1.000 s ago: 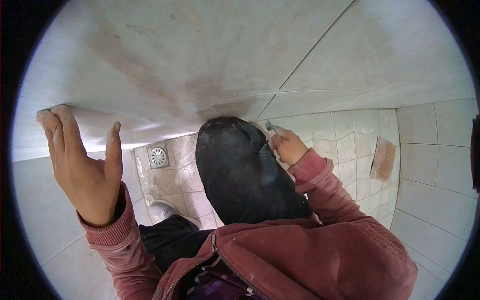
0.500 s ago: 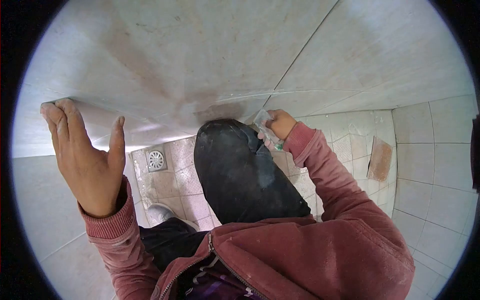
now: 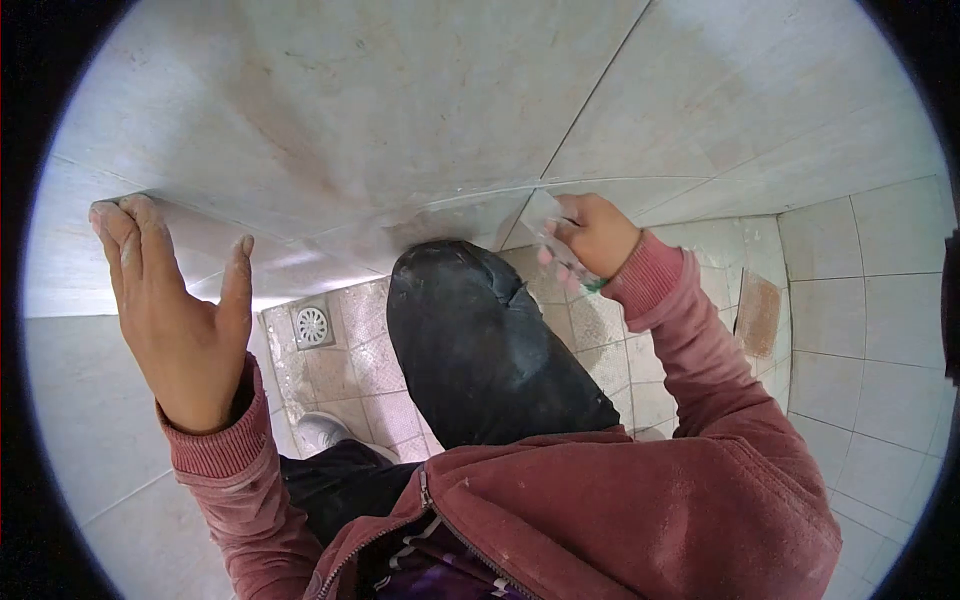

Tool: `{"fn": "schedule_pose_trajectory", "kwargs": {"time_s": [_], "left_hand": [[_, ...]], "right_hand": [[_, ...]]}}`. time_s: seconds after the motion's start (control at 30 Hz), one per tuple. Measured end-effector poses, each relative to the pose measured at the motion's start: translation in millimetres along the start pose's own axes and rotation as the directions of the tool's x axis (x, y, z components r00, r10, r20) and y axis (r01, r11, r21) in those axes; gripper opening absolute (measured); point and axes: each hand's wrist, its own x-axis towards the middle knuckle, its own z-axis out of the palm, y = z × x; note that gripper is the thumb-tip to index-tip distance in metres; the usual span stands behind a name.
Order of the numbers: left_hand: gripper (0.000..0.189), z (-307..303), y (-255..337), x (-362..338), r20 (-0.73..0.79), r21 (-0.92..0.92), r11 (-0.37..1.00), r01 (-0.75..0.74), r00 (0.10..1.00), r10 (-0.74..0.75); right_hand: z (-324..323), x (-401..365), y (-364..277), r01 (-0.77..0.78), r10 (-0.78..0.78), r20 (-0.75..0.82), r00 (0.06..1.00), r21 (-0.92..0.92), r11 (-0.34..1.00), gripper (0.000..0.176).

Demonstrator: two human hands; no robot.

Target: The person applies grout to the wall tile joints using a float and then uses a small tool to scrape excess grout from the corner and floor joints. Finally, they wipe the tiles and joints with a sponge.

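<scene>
My left hand point(image 3: 182, 318) rests its fingertips against the tiled wall point(image 3: 400, 100) at the left, fingers stretched and thumb apart, with nothing in it. Pale dust coats its fingertips. My right hand point(image 3: 600, 238) is closed on a thin translucent plastic piece point(image 3: 541, 212) with a bit of green at its lower end. The tip of this piece is right at the wall, where a dark upright joint point(image 3: 590, 97) meets a lateral joint. Its exact kind I cannot tell. Between my hands, my bent knee point(image 3: 445, 270) in dark trousers is close to the wall.
Below is a tiled floor point(image 3: 350, 355) with a round slotted drain point(image 3: 312, 324) at the left. A brownish rectangular slab point(image 3: 758, 314) stands near the right wall point(image 3: 830, 310). My grey shoe point(image 3: 322, 430) is on the floor at lower left.
My right hand has moved up and to the right with the plastic piece, toward the crossing of the joints. My left hand has stayed almost in place.
</scene>
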Motion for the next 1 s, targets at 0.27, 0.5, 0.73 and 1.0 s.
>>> {"fn": "schedule_pose_trajectory", "kwargs": {"time_s": [0.27,0.5,0.73,1.0], "left_hand": [[0.070,2,1,-3,-0.024,0.019,0.999,-0.033,0.999,0.033],[0.072,-5,7,-3,-0.006,0.011,1.000,0.017,1.000,-0.016],[0.073,-5,6,-6,-0.013,-0.032,0.999,-0.012,1.000,0.011],[0.077,-1,8,-6,-0.013,0.024,1.000,0.000,1.000,0.001]], "right_hand": [[20,81,193,0.004,-0.110,-0.104,0.988,-0.711,0.703,0.036],[73,164,298,-0.254,0.177,-0.342,0.923,-0.193,0.948,0.033],[83,189,289,-0.423,0.271,-0.377,0.886,-0.413,0.807,0.033],[95,198,282,-0.422,0.296,-0.500,0.814,-0.160,0.892,0.028]]}}
